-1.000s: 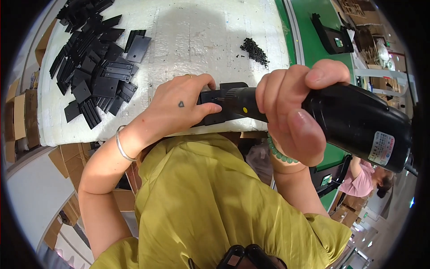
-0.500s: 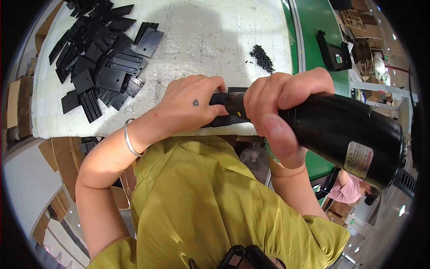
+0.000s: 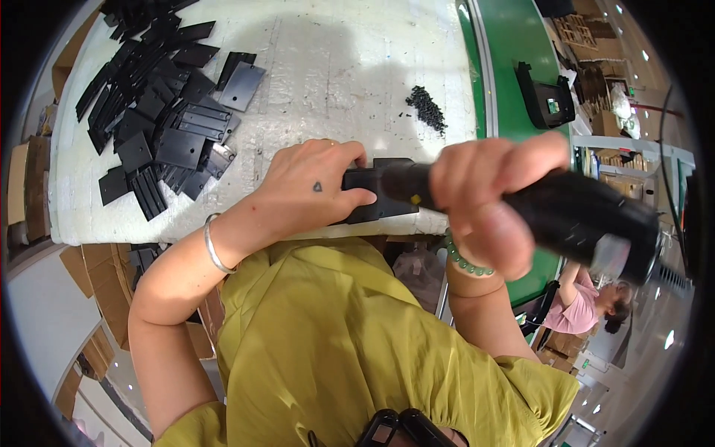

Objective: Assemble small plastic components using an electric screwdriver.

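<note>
My right hand (image 3: 488, 197) is wrapped round a black electric screwdriver (image 3: 596, 212), smeared by motion, with its cord end off to the right. The tool's nose points left, over a flat black plastic plate (image 3: 395, 210) at the near edge of the table. My left hand (image 3: 316, 182) pinches a small black block-like piece (image 3: 360, 179) on the plate between thumb and fingers. The palm hides the plate's left part. Whether the screwdriver's tip touches anything is hidden.
A heap of black plastic plates (image 3: 179, 149) covers the left of the white-topped table (image 3: 298, 82). Small black screws (image 3: 426, 108) lie piled at the right. Beyond is a green surface (image 3: 525, 45) with a black housing (image 3: 547, 100). A person in pink (image 3: 577, 305) is at the right.
The screwdriver and my right hand have shifted slightly right, showing more of the plate. My left hand keeps its hold. The whole view has shifted a little.
</note>
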A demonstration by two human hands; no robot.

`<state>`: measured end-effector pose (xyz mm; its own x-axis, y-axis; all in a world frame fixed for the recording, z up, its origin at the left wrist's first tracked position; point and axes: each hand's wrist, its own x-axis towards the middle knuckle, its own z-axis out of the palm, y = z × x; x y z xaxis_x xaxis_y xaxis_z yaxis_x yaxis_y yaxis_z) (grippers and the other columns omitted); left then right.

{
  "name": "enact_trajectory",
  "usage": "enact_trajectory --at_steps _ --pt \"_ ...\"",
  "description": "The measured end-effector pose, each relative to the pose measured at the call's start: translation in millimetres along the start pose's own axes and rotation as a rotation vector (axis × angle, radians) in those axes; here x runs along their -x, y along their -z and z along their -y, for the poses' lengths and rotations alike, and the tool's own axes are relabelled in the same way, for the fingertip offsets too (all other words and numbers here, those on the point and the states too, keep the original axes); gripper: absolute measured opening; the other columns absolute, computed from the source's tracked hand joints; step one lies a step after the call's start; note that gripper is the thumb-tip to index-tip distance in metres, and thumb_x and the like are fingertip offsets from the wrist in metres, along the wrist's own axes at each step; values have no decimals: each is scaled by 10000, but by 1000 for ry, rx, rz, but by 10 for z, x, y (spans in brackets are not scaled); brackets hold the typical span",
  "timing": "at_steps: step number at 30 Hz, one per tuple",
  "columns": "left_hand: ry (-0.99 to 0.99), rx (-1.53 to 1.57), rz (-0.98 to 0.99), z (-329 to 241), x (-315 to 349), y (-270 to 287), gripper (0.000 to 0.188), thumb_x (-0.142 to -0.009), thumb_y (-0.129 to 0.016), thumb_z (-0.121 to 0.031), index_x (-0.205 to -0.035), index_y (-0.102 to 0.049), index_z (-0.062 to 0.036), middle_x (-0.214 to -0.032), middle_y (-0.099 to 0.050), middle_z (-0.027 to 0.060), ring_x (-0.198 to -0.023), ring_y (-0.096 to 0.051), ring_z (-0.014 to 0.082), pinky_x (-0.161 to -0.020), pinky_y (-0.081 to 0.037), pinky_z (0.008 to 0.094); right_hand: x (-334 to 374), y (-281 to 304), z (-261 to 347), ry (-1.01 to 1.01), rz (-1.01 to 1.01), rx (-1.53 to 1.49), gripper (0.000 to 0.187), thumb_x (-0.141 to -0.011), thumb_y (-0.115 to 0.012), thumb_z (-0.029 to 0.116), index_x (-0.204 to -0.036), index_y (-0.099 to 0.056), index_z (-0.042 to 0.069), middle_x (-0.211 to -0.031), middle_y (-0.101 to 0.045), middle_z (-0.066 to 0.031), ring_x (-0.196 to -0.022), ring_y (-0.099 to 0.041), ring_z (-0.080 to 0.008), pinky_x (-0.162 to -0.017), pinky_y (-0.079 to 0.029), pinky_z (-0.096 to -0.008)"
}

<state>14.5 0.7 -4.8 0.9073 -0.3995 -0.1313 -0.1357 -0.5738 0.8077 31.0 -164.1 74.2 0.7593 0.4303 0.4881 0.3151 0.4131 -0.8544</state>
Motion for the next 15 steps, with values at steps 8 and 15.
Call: enact_trajectory --at_steps 8,15 --pt "-141 -97 -180 57 -8 97 489 -673 -760 -362 -1001 -608 -33 -877 -578 123 -852 -536 283 -736 -430 341 -301 593 -426 161 -305 232 248 -741 -518 -51 -977 -449 -26 -626 -507 -51 -492 -465 -115 -493 -414 -252" --pt "-157 -73 -205 92 -132 115 396 -714 -741 -269 -1007 -627 -28 -914 -596 108 -892 -528 286 -780 -436 349 -257 609 -431 138 -353 123 262 -746 -525 -49 -990 -437 -12 -644 -504 -63 -499 -453 -129 -512 -421 -279"
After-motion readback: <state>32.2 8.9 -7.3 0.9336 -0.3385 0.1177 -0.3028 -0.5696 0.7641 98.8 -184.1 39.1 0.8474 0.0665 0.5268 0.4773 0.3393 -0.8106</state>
